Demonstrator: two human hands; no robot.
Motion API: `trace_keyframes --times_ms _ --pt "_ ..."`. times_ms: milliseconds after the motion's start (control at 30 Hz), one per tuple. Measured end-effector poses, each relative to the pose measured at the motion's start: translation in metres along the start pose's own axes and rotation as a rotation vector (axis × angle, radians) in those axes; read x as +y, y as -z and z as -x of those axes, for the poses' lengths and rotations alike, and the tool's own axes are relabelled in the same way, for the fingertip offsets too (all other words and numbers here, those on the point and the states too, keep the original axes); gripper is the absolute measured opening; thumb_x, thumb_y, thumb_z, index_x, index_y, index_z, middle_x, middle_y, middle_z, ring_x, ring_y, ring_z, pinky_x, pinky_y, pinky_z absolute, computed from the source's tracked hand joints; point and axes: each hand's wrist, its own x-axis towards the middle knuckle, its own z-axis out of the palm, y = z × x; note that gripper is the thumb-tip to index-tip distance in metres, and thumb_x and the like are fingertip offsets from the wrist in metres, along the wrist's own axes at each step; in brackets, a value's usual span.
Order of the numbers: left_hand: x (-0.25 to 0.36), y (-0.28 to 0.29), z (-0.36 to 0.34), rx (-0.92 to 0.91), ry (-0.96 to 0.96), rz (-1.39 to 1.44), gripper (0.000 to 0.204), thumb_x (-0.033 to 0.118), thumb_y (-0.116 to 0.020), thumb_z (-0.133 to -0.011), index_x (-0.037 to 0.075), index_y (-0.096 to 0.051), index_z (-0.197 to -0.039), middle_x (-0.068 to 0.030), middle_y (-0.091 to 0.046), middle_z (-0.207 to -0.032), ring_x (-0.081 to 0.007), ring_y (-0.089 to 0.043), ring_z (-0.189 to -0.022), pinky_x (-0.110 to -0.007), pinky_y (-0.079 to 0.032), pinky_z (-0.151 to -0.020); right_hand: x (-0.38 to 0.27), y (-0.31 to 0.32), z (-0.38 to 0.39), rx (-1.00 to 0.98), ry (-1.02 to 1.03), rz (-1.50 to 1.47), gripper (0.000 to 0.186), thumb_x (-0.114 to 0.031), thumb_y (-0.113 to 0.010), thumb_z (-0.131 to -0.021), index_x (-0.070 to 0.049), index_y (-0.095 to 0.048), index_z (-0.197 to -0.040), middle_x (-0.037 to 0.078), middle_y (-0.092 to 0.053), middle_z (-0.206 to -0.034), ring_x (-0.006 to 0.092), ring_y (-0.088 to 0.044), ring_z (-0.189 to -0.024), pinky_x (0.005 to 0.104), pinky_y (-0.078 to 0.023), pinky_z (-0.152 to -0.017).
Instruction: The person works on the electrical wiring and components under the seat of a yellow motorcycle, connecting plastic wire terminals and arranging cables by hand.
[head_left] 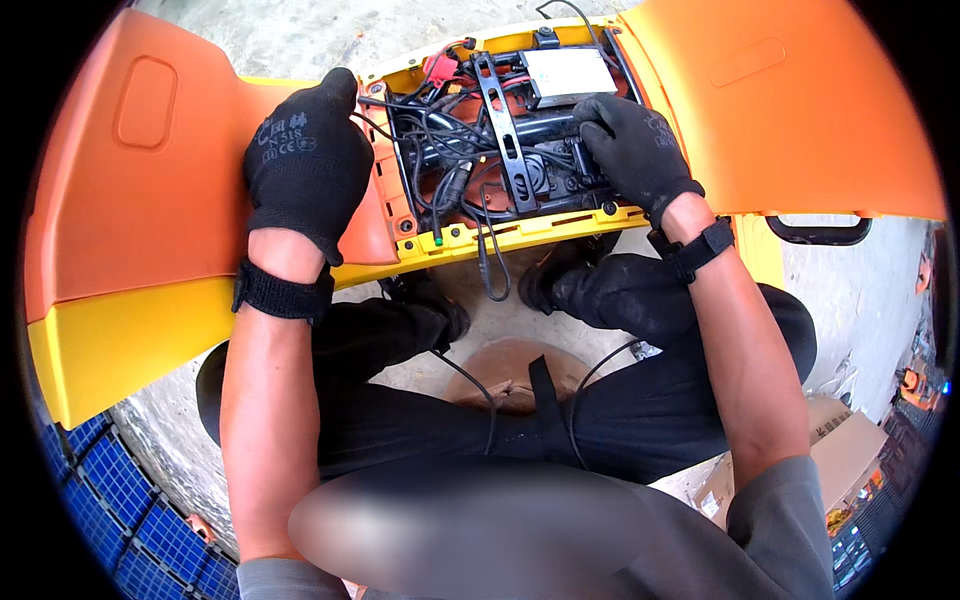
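Observation:
In front of me is an orange and yellow plastic body (140,200) with an open compartment in its middle. My left hand (308,165), in a black glove, is closed at the compartment's left edge. Thin black cables (385,105) run from its fingers into the wiring. My gloved right hand (640,150) is curled over the compartment's right side, beside a black part; what its fingers hold is hidden. Between the hands lie tangled cables (440,140), a slotted black metal bracket (507,135) and a silver box (568,77). A red connector (440,68) sits at the far left.
One cable loop (492,270) hangs over the near yellow edge. A black handle (820,232) is at the right. Below me is a round brown seat (500,365). Blue crates (120,480) stand at lower left, and a cardboard box (845,450) at lower right.

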Motion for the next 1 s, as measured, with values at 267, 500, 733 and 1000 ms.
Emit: trace_keyframes --times_ms 267,500,733,1000 --pt "0.028 0.004 0.014 -0.114 -0.110 -0.313 0.023 0.024 -0.070 -0.083 0.003 -0.070 -0.090 -0.0186 -0.062 -0.096 -0.0355 -0.063 -0.092 -0.048 -0.053 -0.077 0.000 -0.001 0.000 -0.012 0.018 -0.024 0.018 -0.017 -0.058 -0.091 -0.004 -0.068 -0.096 0.020 -0.069 -0.096 0.0383 -0.066 -0.093 0.0452 -0.053 -0.081" --pt "0.000 0.012 0.012 -0.171 0.008 -0.046 0.035 0.035 -0.070 -0.088 0.001 -0.069 -0.093 -0.0218 -0.068 -0.081 -0.0402 -0.067 -0.076 -0.049 -0.053 -0.069 -0.006 -0.001 -0.002 -0.022 0.048 -0.009 0.020 -0.015 -0.060 -0.092 -0.003 -0.069 -0.104 0.019 -0.070 -0.094 0.0343 -0.068 -0.089 0.0398 -0.053 -0.080" --pt "0.003 0.002 0.014 -0.375 -0.139 0.254 0.028 0.027 -0.071 -0.087 -0.001 -0.068 -0.090 -0.0219 -0.068 -0.081 -0.0368 -0.067 -0.074 -0.044 -0.052 -0.068 -0.006 0.003 -0.003 -0.036 0.013 0.014 0.020 -0.016 -0.061 -0.092 -0.003 -0.068 -0.105 0.019 -0.070 -0.093 0.0342 -0.068 -0.088 0.0402 -0.053 -0.080" --pt "0.012 -0.007 0.005 -0.276 -0.133 0.590 0.013 0.005 -0.063 -0.088 -0.001 -0.067 -0.100 -0.0079 -0.069 -0.082 -0.0123 -0.061 -0.075 -0.029 -0.050 -0.071 0.000 0.003 0.001 0.006 0.002 -0.043 0.017 -0.018 -0.060 -0.090 -0.005 -0.069 -0.095 0.020 -0.069 -0.091 0.0388 -0.066 -0.091 0.0466 -0.053 -0.080"
